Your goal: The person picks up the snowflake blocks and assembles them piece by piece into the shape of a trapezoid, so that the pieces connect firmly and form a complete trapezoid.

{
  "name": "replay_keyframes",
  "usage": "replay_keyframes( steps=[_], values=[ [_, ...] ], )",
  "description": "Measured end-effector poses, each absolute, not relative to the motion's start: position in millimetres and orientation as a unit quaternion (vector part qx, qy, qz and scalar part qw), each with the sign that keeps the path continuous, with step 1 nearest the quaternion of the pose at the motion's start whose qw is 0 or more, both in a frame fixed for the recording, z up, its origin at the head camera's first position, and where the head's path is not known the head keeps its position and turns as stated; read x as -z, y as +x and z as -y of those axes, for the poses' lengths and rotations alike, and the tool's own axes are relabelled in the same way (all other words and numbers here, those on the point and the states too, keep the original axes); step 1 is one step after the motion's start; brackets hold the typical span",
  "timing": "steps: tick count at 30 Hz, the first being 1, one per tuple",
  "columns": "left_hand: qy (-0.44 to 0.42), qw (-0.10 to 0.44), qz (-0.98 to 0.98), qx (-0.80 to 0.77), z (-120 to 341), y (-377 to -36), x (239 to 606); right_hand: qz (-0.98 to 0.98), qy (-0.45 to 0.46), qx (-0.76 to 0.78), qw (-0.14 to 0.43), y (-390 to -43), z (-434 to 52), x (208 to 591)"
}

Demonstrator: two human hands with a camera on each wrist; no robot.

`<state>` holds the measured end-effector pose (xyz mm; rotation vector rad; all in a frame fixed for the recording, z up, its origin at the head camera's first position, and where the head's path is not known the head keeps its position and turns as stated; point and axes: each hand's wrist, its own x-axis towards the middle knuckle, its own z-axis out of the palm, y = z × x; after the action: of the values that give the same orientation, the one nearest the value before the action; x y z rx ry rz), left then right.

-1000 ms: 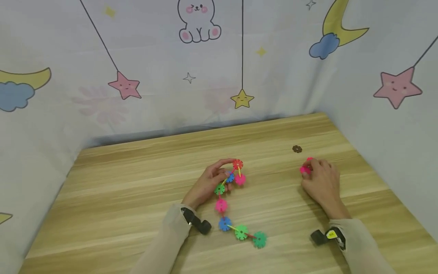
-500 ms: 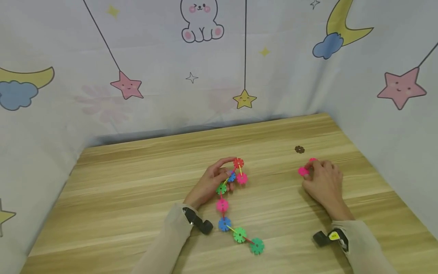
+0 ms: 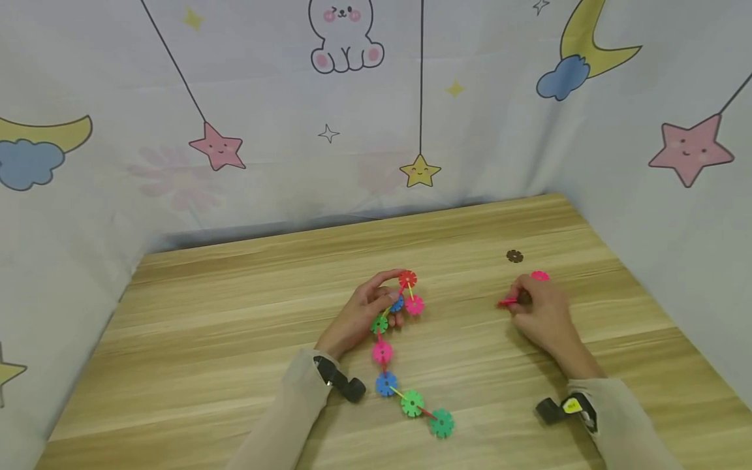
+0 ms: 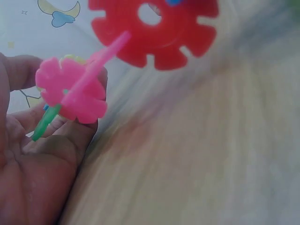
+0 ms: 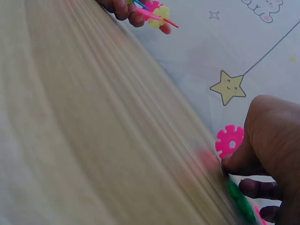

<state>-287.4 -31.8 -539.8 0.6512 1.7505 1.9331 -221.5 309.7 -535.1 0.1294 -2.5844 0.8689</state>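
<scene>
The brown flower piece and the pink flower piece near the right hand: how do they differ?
The brown flower piece is dark and lies alone, farther back on the table; the pink flower piece is bright and lies right beside the right hand. The brown one looks slightly smaller, though it is also farther from the camera. Both are flat, notched discs lying loose, not joined to the chain.

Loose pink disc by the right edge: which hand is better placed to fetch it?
Right. The right hand lies beside the loose pink disc, while the left hand grips the chain.
</scene>
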Motion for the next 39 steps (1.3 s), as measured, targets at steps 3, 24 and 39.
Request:
replay_keyframes(
  steps=[3, 24, 39],
  values=[
    [0.242, 0.218, -0.646, -0.690, 32, -287, 540, 0.915, 0.076, -0.342, 0.202, -221, -302, 538],
    [0.182, 0.191, -0.656, -0.707, 23, -285, 540, 0.827, 0.133, -0.520, 0.166, -201, -206, 540],
    [0.117, 0.151, -0.636, -0.747, 11, -278, 537, 0.794, 0.149, -0.553, 0.205, -204, -182, 544]
  ],
)
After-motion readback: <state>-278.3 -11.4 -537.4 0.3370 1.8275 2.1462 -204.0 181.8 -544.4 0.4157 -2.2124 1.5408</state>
